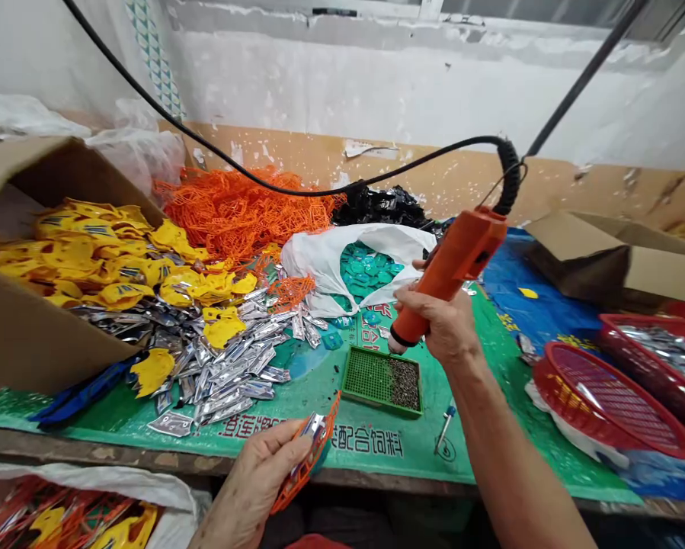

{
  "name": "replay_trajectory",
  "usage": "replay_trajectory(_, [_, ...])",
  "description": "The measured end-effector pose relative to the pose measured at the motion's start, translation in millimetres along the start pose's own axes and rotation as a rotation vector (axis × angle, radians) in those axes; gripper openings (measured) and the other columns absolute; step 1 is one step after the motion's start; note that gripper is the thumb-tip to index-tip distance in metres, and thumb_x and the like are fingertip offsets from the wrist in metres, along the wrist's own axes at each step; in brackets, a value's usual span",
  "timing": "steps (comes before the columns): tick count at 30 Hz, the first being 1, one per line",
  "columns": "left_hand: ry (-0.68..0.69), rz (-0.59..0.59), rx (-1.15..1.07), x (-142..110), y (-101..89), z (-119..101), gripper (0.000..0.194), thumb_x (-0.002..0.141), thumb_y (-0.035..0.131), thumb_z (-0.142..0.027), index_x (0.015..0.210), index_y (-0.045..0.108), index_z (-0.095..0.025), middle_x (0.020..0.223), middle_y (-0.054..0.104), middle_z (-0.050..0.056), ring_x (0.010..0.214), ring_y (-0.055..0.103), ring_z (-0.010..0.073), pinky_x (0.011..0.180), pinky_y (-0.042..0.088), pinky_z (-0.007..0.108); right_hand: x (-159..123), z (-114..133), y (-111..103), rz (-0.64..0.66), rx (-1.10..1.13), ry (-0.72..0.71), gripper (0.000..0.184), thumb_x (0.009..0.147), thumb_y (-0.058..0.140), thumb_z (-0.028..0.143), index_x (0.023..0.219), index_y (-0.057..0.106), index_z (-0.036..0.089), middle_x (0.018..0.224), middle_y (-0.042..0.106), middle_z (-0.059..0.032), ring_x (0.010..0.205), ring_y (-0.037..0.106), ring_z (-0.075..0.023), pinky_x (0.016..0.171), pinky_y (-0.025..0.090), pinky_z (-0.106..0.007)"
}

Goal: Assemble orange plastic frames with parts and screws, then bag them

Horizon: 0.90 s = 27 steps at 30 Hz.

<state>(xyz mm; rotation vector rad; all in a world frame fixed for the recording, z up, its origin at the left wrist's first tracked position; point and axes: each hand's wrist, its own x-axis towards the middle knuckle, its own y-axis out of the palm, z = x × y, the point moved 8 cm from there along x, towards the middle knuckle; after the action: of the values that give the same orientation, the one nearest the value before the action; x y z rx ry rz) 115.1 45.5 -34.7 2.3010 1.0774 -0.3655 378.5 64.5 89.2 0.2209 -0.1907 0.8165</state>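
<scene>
Left hand (267, 473): closed around an orange plastic lattice frame (311, 457) with a silver piece (315, 427) against it, low by the front edge of the surface (148, 450)
Right hand (440, 324): narrow, firm grip around the body of an orange corded electric screwdriver (453, 267), its pale tip (396, 347) pointing down
Tool position: tip near the upper corner of a green perforated tray (381, 380) that holds small dark screws (406, 383); cannot tell whether tip and tray touch
Good handling: a full wrap on the body seems to suit this tool best, keeping the tip steady and square; the frame looks safest pinched firmly with the fingers clear of the tip, and the coiled black cord (509, 179) free of the heaps
Nearby: a heap of silver pieces (228, 366) on the surface; yellow pieces (91, 252) in a cardboard box (45, 328); an orange lattice heap (233, 213); teal pieces (368, 274) in a white plastic bag (342, 259); red baskets (610, 404) at right
Hidden or unclear: fingers cover part of the frame and silver piece, so how they join cannot be made out; the screws are too small to count; a bag (91, 496) is cut off at the lower left
</scene>
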Motion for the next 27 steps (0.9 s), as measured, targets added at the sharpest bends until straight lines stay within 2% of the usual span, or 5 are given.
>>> replay_trajectory(3, [-0.005,0.01,0.11,6,3.0,-3,0.035,0.071,0.072,-0.046,0.09,0.076,-0.017,0.076,0.071,0.003,0.075,0.059,0.0192,0.068,0.042,0.026,-12,-14,-11,-0.072,-0.043,-0.016,0.054,0.056,0.078,0.029,0.105,0.06,0.015,0.064,0.06,0.005,0.052,0.057,-0.0144,0.053,0.047,-0.032])
replay_trajectory(8, [-0.029,0.033,0.175,13,5.9,-2,0.038,0.07,0.07,-0.05,0.085,0.075,-0.016,0.071,0.067,0.002,0.07,0.055,0.0177,0.064,0.039,0.026,-18,-29,-24,-0.147,-0.077,-0.04,0.039,0.059,0.074,0.027,0.095,0.063,0.014,0.063,0.06,0.0031,0.052,0.058,-0.015,0.055,0.049,-0.034])
replay_trajectory(15, [-0.046,0.058,0.219,15,10.6,-2,0.038,0.074,0.067,-0.052,0.081,0.074,-0.015,0.067,0.063,0.0,0.061,0.046,0.013,0.057,0.03,0.024,-18,-38,-24,-0.13,-0.147,-0.069,0.015,0.061,0.071,0.025,0.071,0.063,0.016,0.068,0.061,-0.0006,0.06,0.059,-0.0166,0.061,0.051,-0.036])
replay_trajectory(27, [-0.048,0.092,0.232,18,12.8,0,0.037,0.076,0.065,-0.05,0.082,0.073,-0.014,0.066,0.059,0.0,0.062,0.044,0.0126,0.057,0.029,0.024,-18,-46,-25,-0.124,-0.179,-0.096,0.016,0.061,0.069,0.025,0.074,0.062,0.019,0.07,0.063,-0.0007,0.065,0.062,-0.0188,0.06,0.052,-0.035])
